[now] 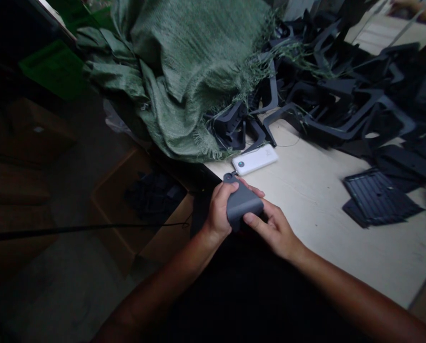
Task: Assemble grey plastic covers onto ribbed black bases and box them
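A small grey plastic part (242,204), wedge-shaped with a round knob at its top, sits between both hands at the near edge of the pale wooden table (316,209). My left hand (220,209) wraps round its left side, thumb near the knob. My right hand (275,227) grips its right side, thumb pressed on the front face. Just beyond the part lies a white power bank (256,159) with a thin cable at its left end.
A heap of dark plastic frames (345,90) covers the far table. A ribbed dark panel (379,197) lies at right. A green woven sack (184,71) drapes the left corner. A cardboard box (141,209) with dark parts stands on the floor below.
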`<move>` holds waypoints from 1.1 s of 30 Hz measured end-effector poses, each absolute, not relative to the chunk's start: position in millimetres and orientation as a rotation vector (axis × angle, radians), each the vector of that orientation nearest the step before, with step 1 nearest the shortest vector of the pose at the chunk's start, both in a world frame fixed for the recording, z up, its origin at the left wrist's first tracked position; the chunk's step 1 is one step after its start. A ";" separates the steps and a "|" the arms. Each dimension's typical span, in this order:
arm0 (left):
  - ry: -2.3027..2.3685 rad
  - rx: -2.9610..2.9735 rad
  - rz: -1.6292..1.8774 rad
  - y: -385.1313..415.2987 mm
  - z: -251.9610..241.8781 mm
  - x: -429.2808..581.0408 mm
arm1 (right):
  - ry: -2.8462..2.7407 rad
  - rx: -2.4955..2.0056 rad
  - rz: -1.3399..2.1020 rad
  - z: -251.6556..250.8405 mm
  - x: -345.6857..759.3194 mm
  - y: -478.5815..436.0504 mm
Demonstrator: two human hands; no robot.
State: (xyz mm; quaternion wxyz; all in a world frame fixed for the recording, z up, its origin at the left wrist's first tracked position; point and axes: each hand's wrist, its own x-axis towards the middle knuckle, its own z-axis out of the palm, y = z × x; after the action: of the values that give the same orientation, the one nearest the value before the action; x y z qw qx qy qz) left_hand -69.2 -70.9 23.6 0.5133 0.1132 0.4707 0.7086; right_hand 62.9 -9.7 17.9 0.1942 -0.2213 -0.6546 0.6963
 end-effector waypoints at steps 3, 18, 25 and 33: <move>1.090 0.260 1.761 -67.2 28.7 -71.8 | -1.861 -0.607 1.910 22.1 62.2 -3.6; 1.116 -0.186 1.633 -67.1 27.9 -89.7 | -1.812 -0.748 2.000 9.1 78.6 14.9; 1.093 0.174 1.790 -69.3 29.8 -76.5 | -1.884 -0.543 2.086 30.0 73.3 14.1; 1.330 0.625 1.821 -72.8 37.6 -77.0 | -1.855 -0.455 2.033 35.2 63.4 7.6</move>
State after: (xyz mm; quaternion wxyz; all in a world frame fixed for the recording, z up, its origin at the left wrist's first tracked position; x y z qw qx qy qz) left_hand -77.0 -72.8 37.6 0.3903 0.2458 0.5232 0.7166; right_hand 63.4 7.6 35.2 0.1749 -0.1606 -0.6547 0.7176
